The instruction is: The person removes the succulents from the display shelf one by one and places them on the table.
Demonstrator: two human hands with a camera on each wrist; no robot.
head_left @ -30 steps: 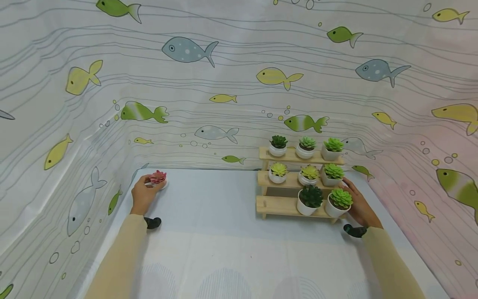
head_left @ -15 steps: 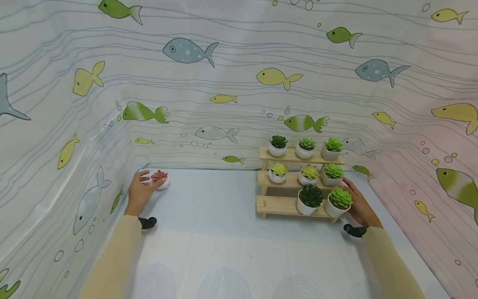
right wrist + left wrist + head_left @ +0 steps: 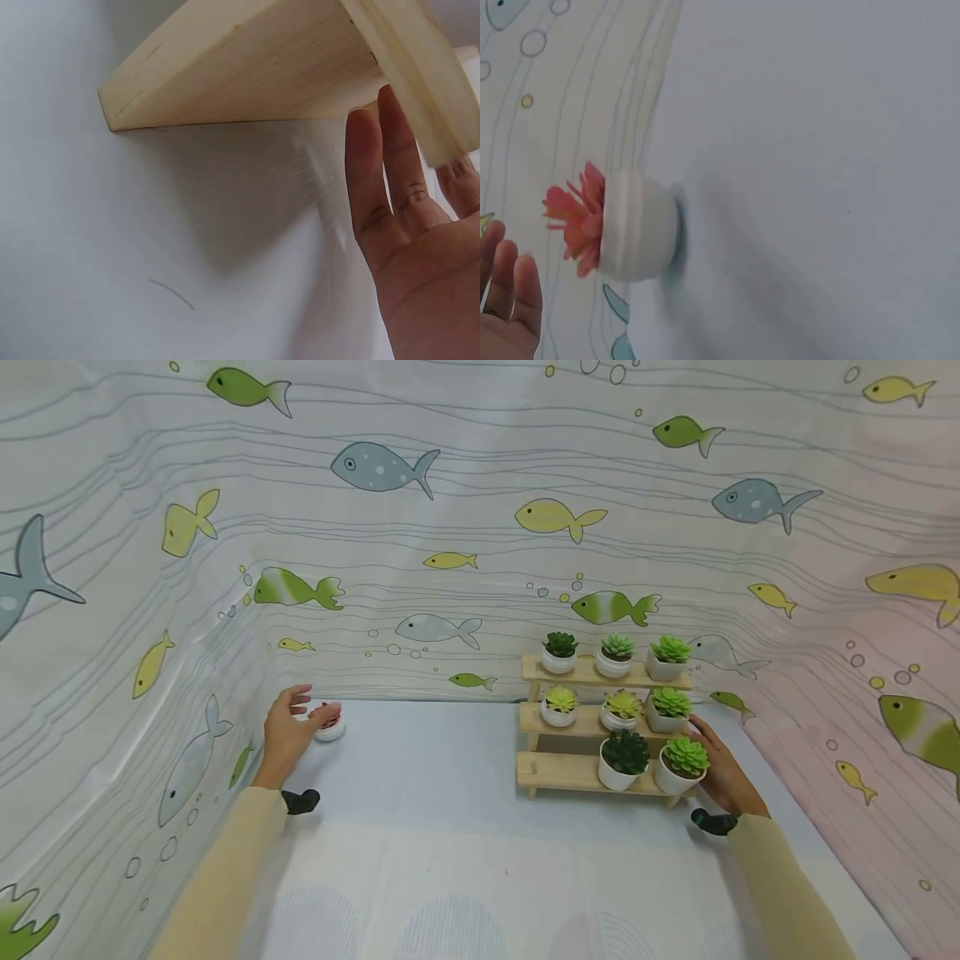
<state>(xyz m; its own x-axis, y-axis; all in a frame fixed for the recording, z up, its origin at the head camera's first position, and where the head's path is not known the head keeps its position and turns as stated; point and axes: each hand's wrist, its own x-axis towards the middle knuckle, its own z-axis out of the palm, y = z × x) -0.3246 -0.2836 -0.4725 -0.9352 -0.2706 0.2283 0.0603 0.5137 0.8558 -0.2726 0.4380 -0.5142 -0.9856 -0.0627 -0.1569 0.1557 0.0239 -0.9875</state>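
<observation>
A small red succulent in a round white pot [image 3: 330, 732] stands upright at the table's far left. My left hand [image 3: 287, 735] is just to its left, thumb in front of the red leaves. In the left wrist view, the hand [image 3: 510, 304] is apart from the potted succulent [image 3: 639, 229], fingers loosely extended. On the right, a three-tier wooden stand [image 3: 558, 770] bears several potted succulents. My right hand [image 3: 723, 777] is at the stand's right side. Its fingers [image 3: 365, 161] look nearly straight in the right wrist view, reaching behind a wooden slat [image 3: 420, 82]; the thumb is hidden.
On the lowest tier are a dark green succulent [image 3: 621, 764] and a bright green one [image 3: 681, 768], toward the right. Each upper tier carries three pots. A fish-print cloth [image 3: 465, 527] rises behind and beside the pale table [image 3: 427, 777].
My left hand has let go of the red succulent's pot, its fingers spreading and pulling back to the left. The right hand and the stand have stayed in place.
</observation>
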